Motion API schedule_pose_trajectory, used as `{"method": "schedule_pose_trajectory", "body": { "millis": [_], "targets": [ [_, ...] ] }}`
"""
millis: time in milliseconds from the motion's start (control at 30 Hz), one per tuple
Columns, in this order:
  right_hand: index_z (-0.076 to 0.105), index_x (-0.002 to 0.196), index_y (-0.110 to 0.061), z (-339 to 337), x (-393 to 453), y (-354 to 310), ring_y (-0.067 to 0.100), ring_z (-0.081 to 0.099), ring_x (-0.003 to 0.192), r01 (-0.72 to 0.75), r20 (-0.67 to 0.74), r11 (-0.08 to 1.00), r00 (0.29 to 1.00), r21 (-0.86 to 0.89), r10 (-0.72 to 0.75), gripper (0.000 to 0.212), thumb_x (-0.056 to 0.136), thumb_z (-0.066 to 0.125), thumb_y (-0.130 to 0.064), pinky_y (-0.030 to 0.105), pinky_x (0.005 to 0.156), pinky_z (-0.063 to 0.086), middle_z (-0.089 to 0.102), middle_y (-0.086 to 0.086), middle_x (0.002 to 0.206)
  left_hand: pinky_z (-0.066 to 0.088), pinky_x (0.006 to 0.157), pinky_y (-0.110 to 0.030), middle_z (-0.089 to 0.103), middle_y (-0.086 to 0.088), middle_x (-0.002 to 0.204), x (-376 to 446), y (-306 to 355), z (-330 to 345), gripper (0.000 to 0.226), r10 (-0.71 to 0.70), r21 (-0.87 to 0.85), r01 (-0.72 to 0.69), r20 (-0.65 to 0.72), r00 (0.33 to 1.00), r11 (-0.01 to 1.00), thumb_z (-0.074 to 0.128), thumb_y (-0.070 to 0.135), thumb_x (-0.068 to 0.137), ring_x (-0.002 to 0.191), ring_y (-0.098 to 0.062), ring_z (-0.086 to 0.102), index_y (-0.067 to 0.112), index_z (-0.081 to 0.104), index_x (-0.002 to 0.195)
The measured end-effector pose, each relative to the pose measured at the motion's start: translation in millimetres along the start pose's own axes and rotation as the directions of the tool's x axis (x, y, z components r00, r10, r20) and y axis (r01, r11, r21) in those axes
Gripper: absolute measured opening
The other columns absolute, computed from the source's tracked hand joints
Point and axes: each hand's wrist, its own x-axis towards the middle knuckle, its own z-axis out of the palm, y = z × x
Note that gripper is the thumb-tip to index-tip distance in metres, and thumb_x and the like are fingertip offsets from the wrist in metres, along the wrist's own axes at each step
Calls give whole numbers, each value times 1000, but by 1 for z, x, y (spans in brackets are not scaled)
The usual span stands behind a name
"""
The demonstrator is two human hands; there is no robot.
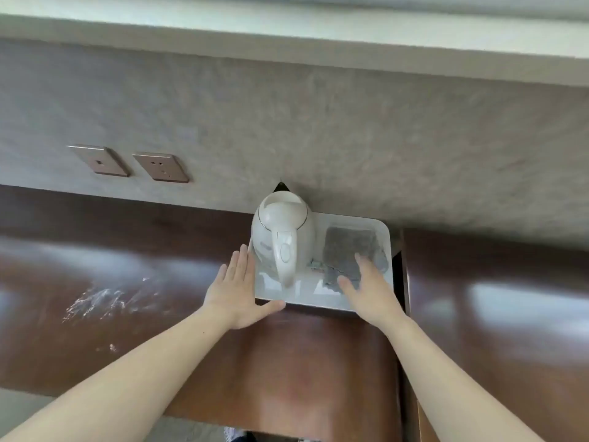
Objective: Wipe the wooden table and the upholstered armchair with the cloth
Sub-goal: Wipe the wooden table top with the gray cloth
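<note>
While the left hand (237, 290) lies flat, fingers straight, at the white tray's (384, 232) left edge, the right hand (366, 287) spreads over the grey cloth (347, 247) beside a white kettle (282, 228) on the wooden table (127, 250); no lettering is legible.

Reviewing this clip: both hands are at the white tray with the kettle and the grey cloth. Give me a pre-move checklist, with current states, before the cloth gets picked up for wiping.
1. Cloth reachable: ok, it lies flat in the tray, right of the kettle.
2. Right hand free to take it: ok, fingers straight, over the cloth's near edge; contact cannot tell.
3. Left hand clear of the kettle: ok, open at the tray's left edge, thumb along the near rim.
4. Kettle stable: ok, upright on the tray.
5. Wiping target known: ok, white smears on the wooden table to the left.
6. Armchair located: cannot tell, not in view.
</note>
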Motion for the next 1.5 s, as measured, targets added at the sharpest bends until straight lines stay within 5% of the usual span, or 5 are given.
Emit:
{"method": "schedule_pose_trajectory", "body": {
  "millis": [567, 967, 1200, 1400, 1500],
  "targets": [
    [-5, 156, -3, 46, 100, 10, 27, -8, 153, -165, -182, 892, 979, -421, 95, 113, 86, 43, -77, 42, 123, -4, -8, 15, 166, -10, 124, -32, -45, -9, 154, 63, -16, 50, 154, 52, -132, -76, -179, 983, 988, 24, 110, 48, 148, -19, -35, 10, -40, 146],
    [9, 157, -5, 74, 92, 20, 34, 2, 152, -106, -272, 902, 962, -418, -13, 62, 106, 34, -29, 44, 124, -1, 6, 15, 166, -5, 126, -36, -39, -14, 159, 64, -14, 50, 155, 58, -101, -76, -174, 983, 992, 28, 108, 51, 149, -24, -32, 6, -36, 149],
    [42, 148, -18, 55, 78, 17, 33, 45, 134, -126, -285, 989, 948, 77, 143, 45, 105, 41, -32, 39, 103, 41, 48, 9, 149, -7, 125, -33, -38, -13, 159, 64, -16, 50, 157, 71, -127, -95, -180, 981, 987, 25, 109, 49, 150, -21, -30, 6, -33, 151],
    [61, 82, -34, 35, 66, 2, -11, 63, 81, -131, -276, 908, 927, 398, 255, 33, 101, 42, -53, 6, 62, 43, 70, -25, 79, -5, 126, -36, -40, -13, 158, 64, -16, 50, 156, 56, -79, -71, -180, 982, 994, 22, 110, 49, 151, -22, -29, 5, -33, 150],
    [60, 77, -31, 31, 59, -12, -7, 62, 73, -114, -284, 850, 913, 514, 294, 46, 98, 35, -64, 12, 64, 46, 66, -21, 73, -4, 127, -37, -38, -10, 160, 61, -15, 49, 153, 43, -84, -58, -175, 984, 995, 26, 109, 52, 152, -18, -25, 8, -31, 152]
  ]
}}
